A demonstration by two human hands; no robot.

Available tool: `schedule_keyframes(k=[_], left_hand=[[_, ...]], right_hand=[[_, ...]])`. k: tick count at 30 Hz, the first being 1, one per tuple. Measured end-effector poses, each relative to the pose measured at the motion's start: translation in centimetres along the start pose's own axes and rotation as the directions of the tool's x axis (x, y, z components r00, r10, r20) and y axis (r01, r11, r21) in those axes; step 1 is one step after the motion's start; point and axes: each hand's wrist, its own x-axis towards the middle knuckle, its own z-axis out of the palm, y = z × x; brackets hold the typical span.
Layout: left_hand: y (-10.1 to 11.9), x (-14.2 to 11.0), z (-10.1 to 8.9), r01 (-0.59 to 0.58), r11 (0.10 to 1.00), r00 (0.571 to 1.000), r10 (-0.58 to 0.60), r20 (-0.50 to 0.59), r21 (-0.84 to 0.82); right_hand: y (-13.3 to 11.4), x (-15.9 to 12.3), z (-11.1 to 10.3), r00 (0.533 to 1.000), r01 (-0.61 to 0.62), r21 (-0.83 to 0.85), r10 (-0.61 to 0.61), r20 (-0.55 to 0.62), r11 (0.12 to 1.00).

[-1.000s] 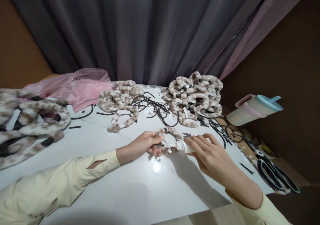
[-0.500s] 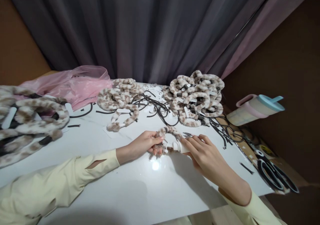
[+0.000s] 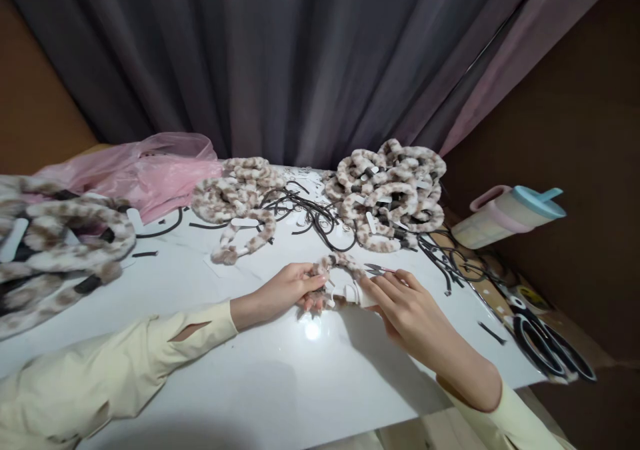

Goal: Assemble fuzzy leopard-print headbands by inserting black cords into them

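"What are the hands doing?"

"The bare left hand [image 3: 287, 289] is closed, thumb against fingers, pinching a small furry ring in white and brown [image 3: 344, 261]. That ring is just above the glossy white tabletop [image 3: 250, 377], between both hands."

"And the other?"

"The right hand [image 3: 410, 307] is partly curled, fingertips closed on a smooth white piece [image 3: 354, 294] at the ring's near side. Grey pointed blades [image 3: 379, 269] show by its fingers; I can't tell whether it grips them too."

"Any labels I can read?"

"There are plain-looking white strip tags [image 3: 245, 223] among the heaped spotted plush rings [image 3: 395, 200] farther back, but any print is too small to make out."

"Brand on the drink cup?"

"The pale tumbler with blue lid and pink handle [image 3: 505, 218] shows faint marks, too blurred to read. It stands at the right, beyond the large black-handled scissors [image 3: 540, 347]. Thin black cords [image 3: 320, 220] lie tangled between the heaps."
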Motion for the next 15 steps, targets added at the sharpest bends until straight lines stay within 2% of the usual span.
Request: schedule_keyframes(k=[15], left_hand=[[0.13, -0.08, 0.05, 0.027, 0.999, 0.999, -0.028, -0.034, -0.033]], right_hand=[[-0.07, -0.4, 0.1, 1.0, -0.022, 0.004, 0.022, 0.008, 1.0]])
